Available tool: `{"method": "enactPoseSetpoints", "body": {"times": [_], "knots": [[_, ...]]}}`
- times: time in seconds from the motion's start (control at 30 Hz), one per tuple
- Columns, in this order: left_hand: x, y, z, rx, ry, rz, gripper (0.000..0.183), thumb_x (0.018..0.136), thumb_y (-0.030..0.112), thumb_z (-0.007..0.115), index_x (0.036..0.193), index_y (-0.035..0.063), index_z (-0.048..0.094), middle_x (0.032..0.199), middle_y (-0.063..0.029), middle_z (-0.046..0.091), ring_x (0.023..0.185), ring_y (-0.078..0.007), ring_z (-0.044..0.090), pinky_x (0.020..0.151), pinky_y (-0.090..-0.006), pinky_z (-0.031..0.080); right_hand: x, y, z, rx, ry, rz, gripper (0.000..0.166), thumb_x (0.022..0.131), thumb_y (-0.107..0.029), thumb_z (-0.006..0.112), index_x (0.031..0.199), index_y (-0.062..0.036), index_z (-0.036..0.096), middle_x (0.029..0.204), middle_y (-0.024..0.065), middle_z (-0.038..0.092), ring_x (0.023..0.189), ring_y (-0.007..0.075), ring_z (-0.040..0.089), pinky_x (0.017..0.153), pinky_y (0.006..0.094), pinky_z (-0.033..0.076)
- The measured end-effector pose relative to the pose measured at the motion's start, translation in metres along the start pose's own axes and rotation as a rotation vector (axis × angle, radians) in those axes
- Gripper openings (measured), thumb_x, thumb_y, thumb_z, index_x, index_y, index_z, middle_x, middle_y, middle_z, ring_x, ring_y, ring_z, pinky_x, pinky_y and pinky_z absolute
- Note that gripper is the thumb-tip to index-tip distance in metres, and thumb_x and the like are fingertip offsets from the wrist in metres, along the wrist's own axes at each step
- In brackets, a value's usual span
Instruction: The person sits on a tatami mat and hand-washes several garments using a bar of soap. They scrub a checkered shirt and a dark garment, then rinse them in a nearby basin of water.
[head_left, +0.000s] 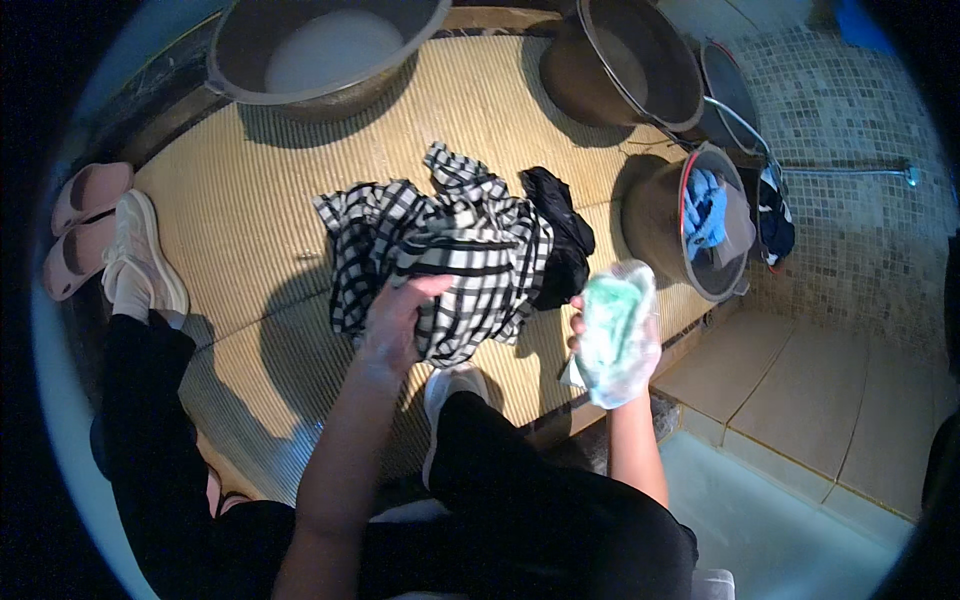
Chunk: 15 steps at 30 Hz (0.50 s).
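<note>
A black-and-white checked cloth garment (472, 277) lies bunched on the ribbed beige floor. My left hand (397, 326) rests at its lower left part, thumb stretched over the fabric; the other fingers are hidden beneath or behind it, so its grip is not plain. To the right, my right hand (646, 360) holds up a clear, soap-smeared holder or wrapping with a green mass (613, 311) in it, probably soap; it is slightly blurred. A black cloth (562, 240) lies partly under the checked garment's right side.
A large dark basin (330, 97) of cloudy water stands at the top left, a dark bucket (585, 82) at the top right. Another bucket (652, 217) holds blue cloth (705, 210). Pink clogs (79, 255) sit far left. A tiled ledge (795, 390) borders the right.
</note>
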<state>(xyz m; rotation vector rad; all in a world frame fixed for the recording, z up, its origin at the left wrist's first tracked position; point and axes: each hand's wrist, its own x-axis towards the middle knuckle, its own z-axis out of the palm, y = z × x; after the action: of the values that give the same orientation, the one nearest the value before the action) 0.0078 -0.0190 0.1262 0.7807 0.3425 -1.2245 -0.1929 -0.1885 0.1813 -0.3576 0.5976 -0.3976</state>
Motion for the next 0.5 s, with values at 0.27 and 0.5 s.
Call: {"method": "enactPoseSetpoints", "body": {"times": [0.27, 0.5], "knots": [[0.010, -0.026, 0.002, -0.202, -0.136, 0.333, 0.050, 0.092, 0.042, 0.043, 0.122, 0.0020, 0.045, 0.114, -0.0078, 0.057, 0.101, -0.0183, 0.057, 0.086, -0.0343, 0.048, 0.072, 0.088, 0.096, -2.116, -0.335, -0.802, 0.068, 0.072, -0.033, 0.065, 0.130, -0.0087, 0.040, 0.113, 0.0194, 0.047, 0.103, 0.0360, 0.048, 0.088, 0.0438, 0.041], [0.013, -0.003, 0.016, -0.554, -0.432, 0.028, 0.041, 0.095, 0.035, 0.034, 0.118, 0.0038, 0.049, 0.108, -0.0086, 0.060, 0.097, -0.0193, 0.058, 0.087, -0.0337, 0.046, 0.127, 0.057, 0.093, -1.883, 0.014, -0.596, 0.060, 0.077, -0.027, 0.061, 0.129, -0.0068, 0.040, 0.105, 0.0235, 0.050, 0.098, 0.0366, 0.048, 0.084, 0.0438, 0.041]]}}
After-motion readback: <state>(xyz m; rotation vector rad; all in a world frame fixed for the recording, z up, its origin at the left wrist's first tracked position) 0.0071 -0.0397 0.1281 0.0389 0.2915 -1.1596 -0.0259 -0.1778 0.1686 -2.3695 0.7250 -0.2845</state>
